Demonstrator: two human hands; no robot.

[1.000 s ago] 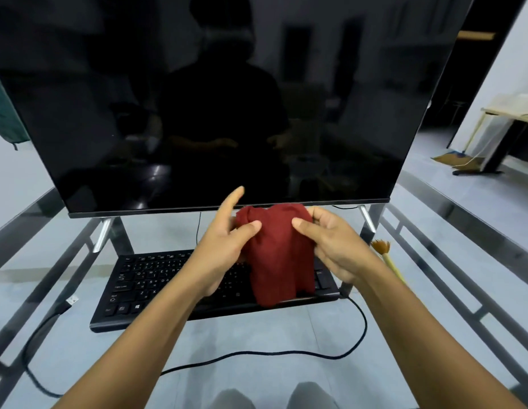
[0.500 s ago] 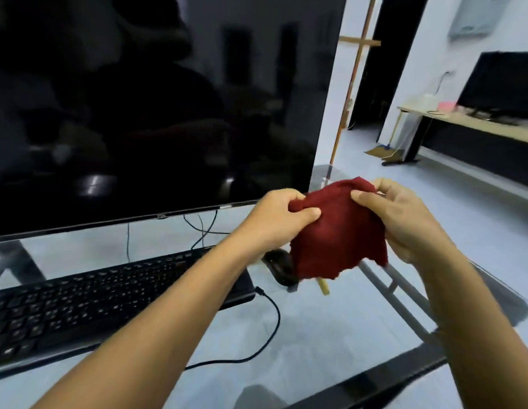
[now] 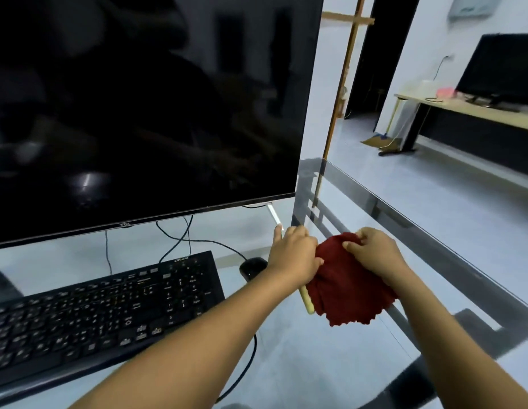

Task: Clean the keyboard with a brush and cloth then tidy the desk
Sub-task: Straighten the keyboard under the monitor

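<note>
A dark red cloth (image 3: 345, 287) hangs bunched between both hands, low over the glass desk (image 3: 310, 364), right of the keyboard. My left hand (image 3: 295, 258) grips its left edge and my right hand (image 3: 374, 255) pinches its top right. The black keyboard (image 3: 103, 314) lies on the desk at the lower left. A pale yellow brush handle (image 3: 306, 302) pokes out under the cloth; the rest of the brush is hidden.
A big dark monitor (image 3: 144, 107) stands behind the keyboard on thin silver feet. A black mouse (image 3: 252, 267) lies behind my left wrist, with cables trailing over the glass. The desk's right edge (image 3: 433, 231) runs close by. A second table with a screen stands far right.
The cloth and both hands went from above the keyboard to the right, then down toward the desk beside the mouse. The view turned right. The brush handle now shows under the cloth.
</note>
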